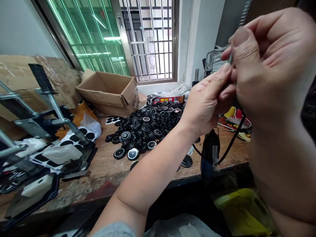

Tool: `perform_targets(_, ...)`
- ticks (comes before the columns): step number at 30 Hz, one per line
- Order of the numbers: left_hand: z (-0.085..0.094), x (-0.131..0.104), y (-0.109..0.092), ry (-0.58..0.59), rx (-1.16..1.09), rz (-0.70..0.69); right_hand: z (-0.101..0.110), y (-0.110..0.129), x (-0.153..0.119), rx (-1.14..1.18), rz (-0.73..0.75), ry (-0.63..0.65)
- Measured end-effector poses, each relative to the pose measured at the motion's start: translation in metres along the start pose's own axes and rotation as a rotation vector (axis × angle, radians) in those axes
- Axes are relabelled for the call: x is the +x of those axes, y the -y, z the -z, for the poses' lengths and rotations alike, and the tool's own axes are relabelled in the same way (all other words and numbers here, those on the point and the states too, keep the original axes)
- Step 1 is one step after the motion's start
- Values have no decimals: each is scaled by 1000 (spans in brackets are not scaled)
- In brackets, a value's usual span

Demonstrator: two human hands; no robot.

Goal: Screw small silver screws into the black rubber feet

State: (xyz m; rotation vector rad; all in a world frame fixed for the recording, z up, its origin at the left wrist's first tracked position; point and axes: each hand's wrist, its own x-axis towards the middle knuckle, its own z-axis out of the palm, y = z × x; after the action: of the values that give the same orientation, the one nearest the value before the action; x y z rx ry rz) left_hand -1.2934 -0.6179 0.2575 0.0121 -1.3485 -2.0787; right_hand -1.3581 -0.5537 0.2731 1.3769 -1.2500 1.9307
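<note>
Both hands are raised together at the upper right, fingertips close to each other. My left hand (pixel 209 95) pinches the lower end of a thin metal piece (pixel 230 59), its thumb pointing up. Around the same piece, just above, the thumb and fingers of my right hand (pixel 266 49) are closed. A coiled silvery cord (pixel 245 13) runs up behind the right fingers. What the piece is cannot be made out, as the fingers cover most of it. Below and left of the hands, a heap of round black discs (pixel 145 126) lies on the wooden table (pixel 108 164).
Metal hand presses (pixel 56 108) stand at the left. An open cardboard box (pixel 106 90) sits behind the discs, below a barred window (pixel 150 39). A black tool with a cable (pixel 209 151) hangs at the table's front edge. A yellow bag (pixel 244 210) lies lower right.
</note>
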Motion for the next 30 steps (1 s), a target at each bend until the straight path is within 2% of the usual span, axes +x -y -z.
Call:
perform_targets(1,1,0,1,11,15,-2,1,-1,3,15,15,11)
perform_targets(3,2,1,-1,120,34,-31,2,-2,15,124,-51,112)
perform_targets(5,3,3,-5,168,67,-35,3,-2,28,337,-192,237)
perform_targets(7,3,6,-12,188,115,-18,2,1,39,557,-349,305)
perform_targets(10,3,8,-20,186,185,11,-1,5,49,721,-504,258)
perform_targets(12,1,7,-23,203,203,11,-3,6,55,725,-509,208)
perform_targets(15,-2,3,-21,272,182,-21,-6,5,70,719,-506,218)
perform_targets(17,-5,-2,-16,246,153,-29,-8,5,84,676,-533,207)
perform_targets(20,-10,-12,-7,141,114,2,-9,9,107,631,-569,125)
perform_targets(24,-10,-25,7,125,72,30,-10,12,126,629,-608,22)
perform_targets(30,-4,-44,35,106,-13,63,-8,-13,133,666,-627,-25)
